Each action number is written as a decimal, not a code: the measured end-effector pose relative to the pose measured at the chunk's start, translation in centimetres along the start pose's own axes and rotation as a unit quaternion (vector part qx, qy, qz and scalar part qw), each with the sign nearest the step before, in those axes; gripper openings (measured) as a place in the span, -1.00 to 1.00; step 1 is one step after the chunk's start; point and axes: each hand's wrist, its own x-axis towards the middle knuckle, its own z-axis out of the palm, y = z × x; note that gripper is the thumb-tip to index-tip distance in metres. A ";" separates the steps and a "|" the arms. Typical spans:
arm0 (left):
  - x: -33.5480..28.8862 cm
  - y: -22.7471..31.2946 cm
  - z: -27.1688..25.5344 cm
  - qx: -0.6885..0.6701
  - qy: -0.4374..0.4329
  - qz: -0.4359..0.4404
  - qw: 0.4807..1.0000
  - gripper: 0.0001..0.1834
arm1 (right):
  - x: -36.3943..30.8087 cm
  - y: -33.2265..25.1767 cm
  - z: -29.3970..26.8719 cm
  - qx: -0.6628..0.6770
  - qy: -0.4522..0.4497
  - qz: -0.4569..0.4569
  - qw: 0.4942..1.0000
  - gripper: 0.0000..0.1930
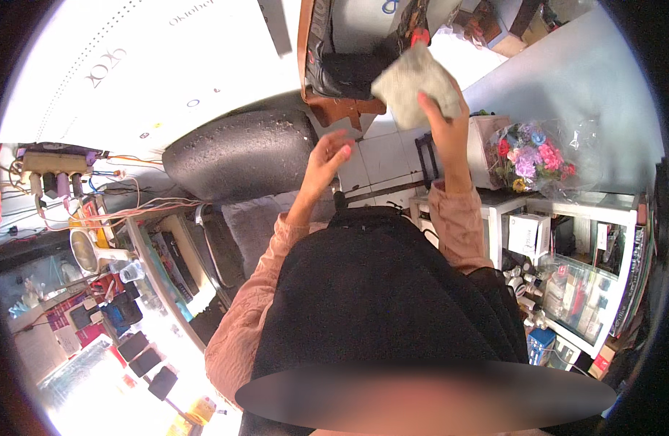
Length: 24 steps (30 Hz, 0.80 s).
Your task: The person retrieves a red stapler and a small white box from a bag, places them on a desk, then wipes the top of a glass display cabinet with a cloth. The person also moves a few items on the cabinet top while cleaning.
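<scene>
My right hand [449, 138] is raised at the upper middle, its fingers and thumb closed on a folded greyish-beige cloth [408, 89]. The far fingers are hidden behind the cloth. My left hand [326, 161] is held up to the left of it, apart from the cloth, with its fingers loosely spread and nothing in them. Beyond the hands is a brown-edged item with black parts [343, 76], whose kind I cannot make out; the cloth appears in front of its right side.
A worn black chair backrest [240, 156] stands at left, near a power strip [56, 163] with trailing cables. At right, a wrapped flower bouquet [527, 158] is by a white glass-panelled cabinet [567, 208]. White floor tiles [384, 158] show between my hands.
</scene>
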 end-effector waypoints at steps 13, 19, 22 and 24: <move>8.6 3.1 2.9 -0.324 0.077 0.041 0.942 -0.54 | 3.7 7.1 7.2 -0.418 -0.089 -0.244 0.870 -0.48; 9.5 1.5 0.7 -0.127 0.120 0.081 0.981 -0.48 | 0.1 5.0 3.7 0.026 0.012 0.055 0.998 -0.63; 8.5 1.6 -2.0 0.184 0.186 0.151 0.953 -0.66 | -1.9 4.5 1.3 0.146 0.103 0.082 0.980 -0.62; 7.0 2.7 -2.3 0.300 0.241 0.281 0.879 -0.51 | -2.9 4.1 -0.4 0.197 0.151 0.086 0.965 -0.61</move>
